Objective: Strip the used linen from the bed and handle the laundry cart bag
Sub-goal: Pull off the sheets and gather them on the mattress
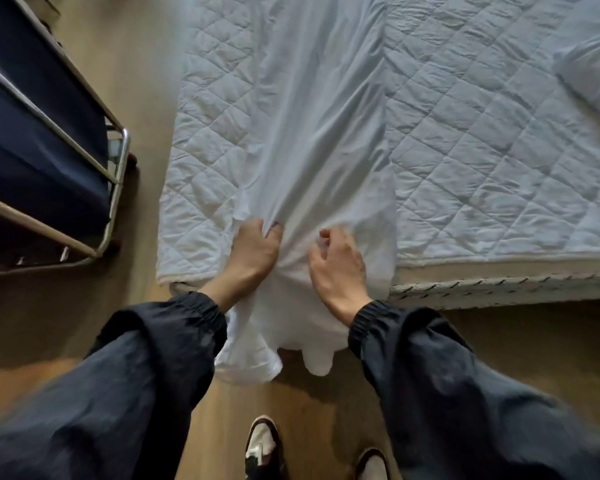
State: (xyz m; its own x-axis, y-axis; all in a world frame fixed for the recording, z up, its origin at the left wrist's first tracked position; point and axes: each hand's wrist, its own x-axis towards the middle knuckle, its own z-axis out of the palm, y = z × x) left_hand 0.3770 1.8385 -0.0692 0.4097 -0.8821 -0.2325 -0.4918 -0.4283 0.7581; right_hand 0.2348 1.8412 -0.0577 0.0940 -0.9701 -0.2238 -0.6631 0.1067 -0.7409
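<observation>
A white sheet (312, 133) lies bunched in a long strip down the bed and hangs over its near edge toward the floor. My left hand (255, 249) grips a fold of the sheet at the bed's edge. My right hand (338, 261) is beside it with curled fingers pinching the same gathered cloth. Under the sheet shows a quilted white mattress pad (482, 140). The laundry cart (116, 161) with its dark blue bag (39, 143) stands on the left, apart from both hands.
A pillow (593, 71) lies at the bed's far right. The mattress side (499, 289) runs along the near right. Wooden floor (142, 84) separates the cart from the bed. My shoes (262, 448) stand on the floor below the hanging sheet.
</observation>
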